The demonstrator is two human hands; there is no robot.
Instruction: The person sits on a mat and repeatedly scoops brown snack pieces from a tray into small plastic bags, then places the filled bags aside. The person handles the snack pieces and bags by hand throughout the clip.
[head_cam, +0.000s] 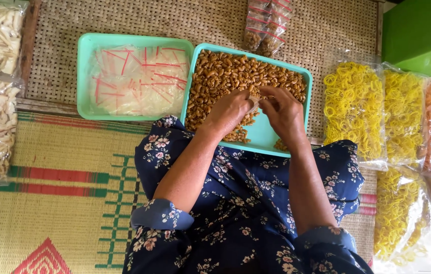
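Brown snack pieces [225, 76] under both hands; left hand [230, 112] and right hand [282, 112] pinch a small clear bag [255, 103] between them. Keep the mouth open over the teal tray [266, 134], so spills land there.

You see: smooth matt plastic tray [271, 134]; glossy clear plastic pouches [134, 81]; rough woven straw mat [58, 203]; soft floral cloth sleeves [162, 215].

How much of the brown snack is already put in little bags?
Done: a few small filled bags with red tops lie above the turquoise plastic tray. In hand: left hand and right hand work one small clear bag. Left: most brown curled snacks and a tray of empty bags.
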